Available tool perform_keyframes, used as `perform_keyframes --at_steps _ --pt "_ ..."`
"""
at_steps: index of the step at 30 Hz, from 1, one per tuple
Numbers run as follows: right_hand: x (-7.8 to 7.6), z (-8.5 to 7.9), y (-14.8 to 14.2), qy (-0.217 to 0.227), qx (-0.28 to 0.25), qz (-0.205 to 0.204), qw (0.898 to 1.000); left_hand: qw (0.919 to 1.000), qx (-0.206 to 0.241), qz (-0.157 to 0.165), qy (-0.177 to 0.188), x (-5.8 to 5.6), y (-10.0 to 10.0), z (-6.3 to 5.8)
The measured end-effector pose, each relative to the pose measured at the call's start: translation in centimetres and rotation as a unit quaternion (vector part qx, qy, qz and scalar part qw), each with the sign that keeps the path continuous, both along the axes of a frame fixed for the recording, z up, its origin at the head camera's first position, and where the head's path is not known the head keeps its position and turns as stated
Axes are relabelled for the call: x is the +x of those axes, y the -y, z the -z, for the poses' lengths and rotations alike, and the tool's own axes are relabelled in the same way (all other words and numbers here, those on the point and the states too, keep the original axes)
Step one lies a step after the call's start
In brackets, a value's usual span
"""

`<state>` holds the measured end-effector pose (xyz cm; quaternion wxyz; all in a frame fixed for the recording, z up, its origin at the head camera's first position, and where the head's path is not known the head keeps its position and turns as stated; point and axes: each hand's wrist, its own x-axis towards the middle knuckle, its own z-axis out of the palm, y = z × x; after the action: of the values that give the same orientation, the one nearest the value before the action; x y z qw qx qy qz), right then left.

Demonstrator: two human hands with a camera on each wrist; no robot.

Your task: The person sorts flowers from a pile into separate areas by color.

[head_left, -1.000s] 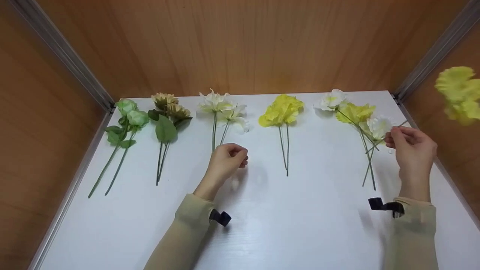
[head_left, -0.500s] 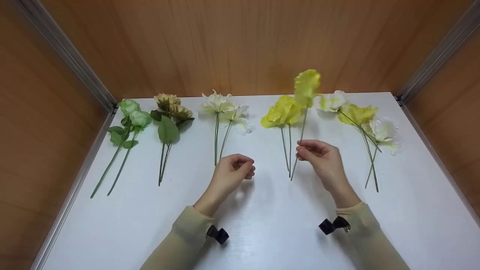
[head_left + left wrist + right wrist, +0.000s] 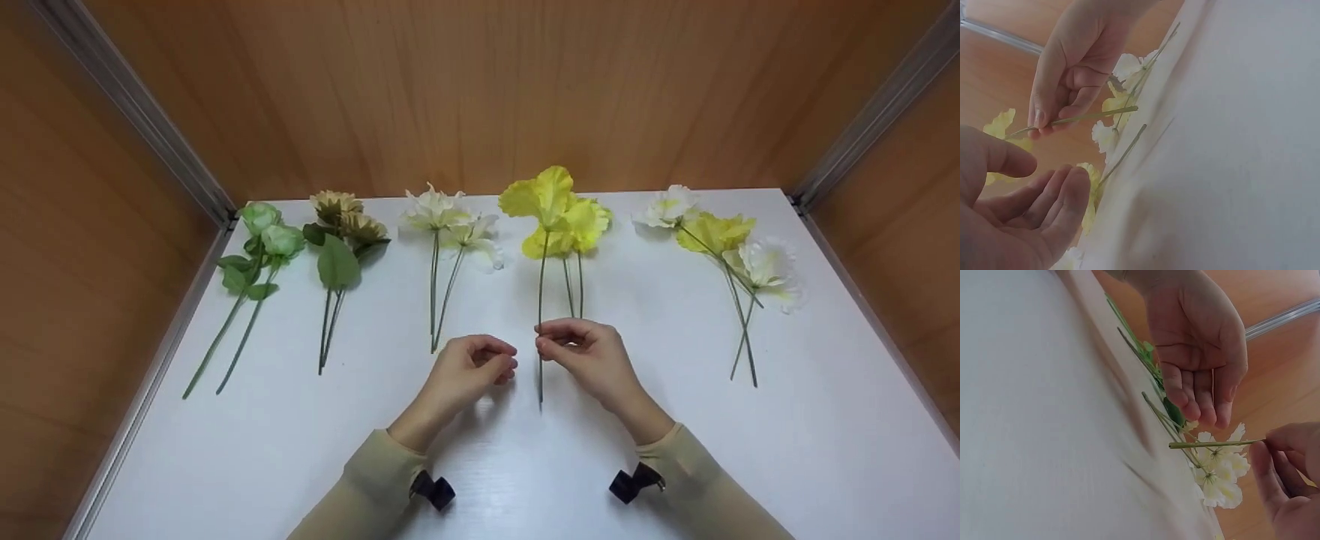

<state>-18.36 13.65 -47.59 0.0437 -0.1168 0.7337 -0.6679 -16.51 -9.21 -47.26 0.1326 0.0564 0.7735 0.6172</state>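
Note:
My right hand (image 3: 589, 356) pinches the thin green stem of a yellow flower (image 3: 551, 199) between thumb and fingertips. The flower is raised off the table, its bloom overlapping a pair of yellow flowers (image 3: 589, 225) lying behind it. The stem's cut end (image 3: 1176, 445) sticks out below the fingers in the right wrist view. My left hand (image 3: 469, 367) hovers just left of that stem, fingers loosely bent and holding nothing; a gap shows between its thumb and fingers (image 3: 1075, 194) in the left wrist view. White flowers (image 3: 450, 217) lie beyond the left hand.
On the white table (image 3: 495, 480), green roses (image 3: 270, 229) and tan flowers with dark leaves (image 3: 349, 217) lie to the left. A mixed group of white and yellow flowers (image 3: 716, 232) with crossed stems lies right. Wooden panels (image 3: 450, 90) enclose the back and sides.
My right hand has carried the yellow flower from the far right to the middle, beside the left hand. The left hand has drawn slightly nearer the body and to the right.

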Motion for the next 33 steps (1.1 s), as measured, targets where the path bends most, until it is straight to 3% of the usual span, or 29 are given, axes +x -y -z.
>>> perform_keyframes --at_steps 6,13,26,33 --pt "0.5 -0.2 0.5 -0.013 -0.014 0.017 1.0 0.9964 -0.014 0.084 0.004 0.4 -0.7 0.4" --pt "0.9 -0.2 1.0 -0.027 -0.018 0.041 0.999 0.9939 0.047 0.1 0.005 0.7 -1.1 0.6" --pt "1.1 0.5 1.5 -0.06 0.001 0.054 0.997 0.9979 -0.005 0.039 -0.052 1.6 -2.3 0.8" --pt "0.5 0.2 0.6 -0.065 0.022 0.056 0.996 0.9944 -0.015 -0.01 -0.104 1.2 -2.1 0.6"
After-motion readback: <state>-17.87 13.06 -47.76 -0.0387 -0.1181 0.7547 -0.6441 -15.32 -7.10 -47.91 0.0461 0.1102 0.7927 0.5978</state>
